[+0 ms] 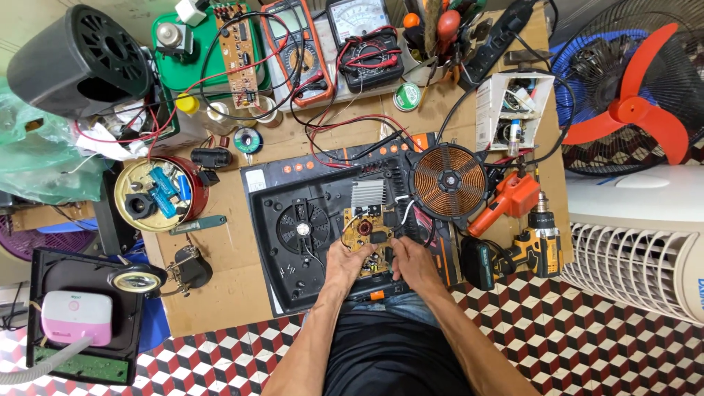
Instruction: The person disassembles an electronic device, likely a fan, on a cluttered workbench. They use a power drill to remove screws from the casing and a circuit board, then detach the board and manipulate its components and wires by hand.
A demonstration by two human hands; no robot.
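- Head view: the board (369, 242), a small yellowish circuit board, sits inside the open black casing (293, 275) on the cardboard-covered surface (220, 257), right under both hands.
- The left hand (345, 260) rests on the board's near left edge; the right hand (412, 265) lies at its right edge, just beside it.
- The board's near part is hidden under the fingers, and its small parts are hard to make out.
- Each hand's grip is narrow, fingers curled onto the board; whether either truly pinches it, I cannot tell.
- The copper coil (449, 181) lies beyond the right hand, the fan (302, 229) left of the board.
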